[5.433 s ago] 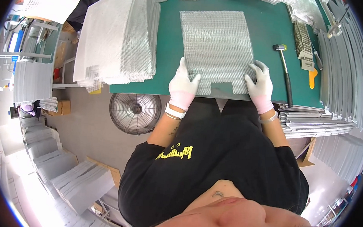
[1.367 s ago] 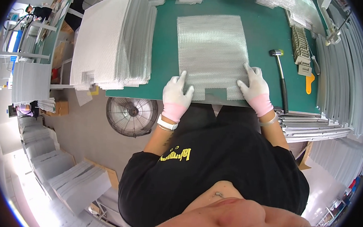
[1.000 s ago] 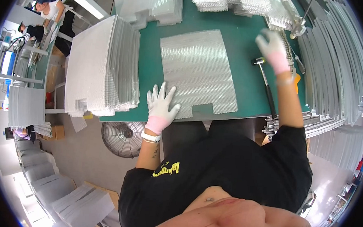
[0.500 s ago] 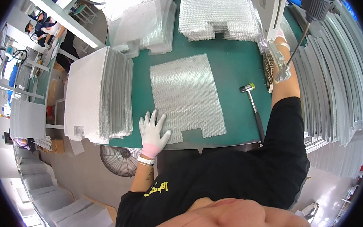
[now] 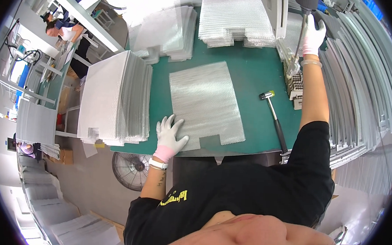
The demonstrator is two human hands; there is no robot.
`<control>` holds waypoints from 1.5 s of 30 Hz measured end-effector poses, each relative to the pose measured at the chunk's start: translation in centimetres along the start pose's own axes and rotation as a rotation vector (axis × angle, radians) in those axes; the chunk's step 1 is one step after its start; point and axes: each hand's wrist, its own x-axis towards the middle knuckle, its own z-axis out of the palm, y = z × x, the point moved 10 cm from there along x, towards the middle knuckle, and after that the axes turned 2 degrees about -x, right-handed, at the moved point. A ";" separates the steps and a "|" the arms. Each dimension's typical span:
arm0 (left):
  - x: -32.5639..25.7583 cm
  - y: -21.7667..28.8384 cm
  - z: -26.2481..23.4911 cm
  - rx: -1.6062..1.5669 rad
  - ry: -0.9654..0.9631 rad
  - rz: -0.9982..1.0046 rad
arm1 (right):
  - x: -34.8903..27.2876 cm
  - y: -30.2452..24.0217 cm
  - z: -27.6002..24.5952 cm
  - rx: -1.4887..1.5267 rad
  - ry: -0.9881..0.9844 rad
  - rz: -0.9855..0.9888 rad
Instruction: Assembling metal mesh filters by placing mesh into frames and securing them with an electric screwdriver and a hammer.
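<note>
My left hand [image 5: 170,138], in a white glove with a pink cuff, lies with its fingers spread. It rests at the near left corner of a silvery mesh-like sheet [image 5: 207,106] with a notch in its near edge. My right hand [image 5: 313,40], gloved too, is stretched far forward at the right, fingers apart, nothing visible in it. Beside it hangs a dark grey cylindrical tool [image 5: 307,1] with a long thin shaft. Below that hand, a metal fixture [image 5: 293,68] stands at the table's right edge. A mallet [image 5: 275,120] with a black grip lies right of the sheet.
Stacks of similar sheets stand at the left [image 5: 112,95], far left [image 5: 165,33] and far middle [image 5: 236,19] of the green table [image 5: 262,72]. Long grey panels [image 5: 360,83] crowd the right side. A floor fan [image 5: 134,170] stands below the near edge. A person [image 5: 64,31] sits farther left.
My right hand has come into sight from behind the white post. The fixture it was beside now shows more fully. My left hand stays on the sheet's corner; the view has shifted slightly.
</note>
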 end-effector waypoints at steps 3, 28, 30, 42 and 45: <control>0.3 0.2 0.0 -0.001 -0.003 0.015 | -1.6 -1.4 -0.6 0.142 0.007 0.076; 2.1 1.3 -0.9 0.016 0.088 0.123 | -4.4 -10.1 -1.3 0.506 0.101 0.109; 2.6 2.2 -0.9 0.047 0.099 0.164 | -3.6 -8.5 1.0 0.284 -0.189 -0.197; 3.6 1.1 -0.8 0.095 0.025 0.089 | -5.1 -8.0 0.5 0.789 -0.045 0.359; 3.8 1.8 -0.8 0.098 0.067 0.141 | -4.7 -10.3 1.3 0.049 -0.304 -0.215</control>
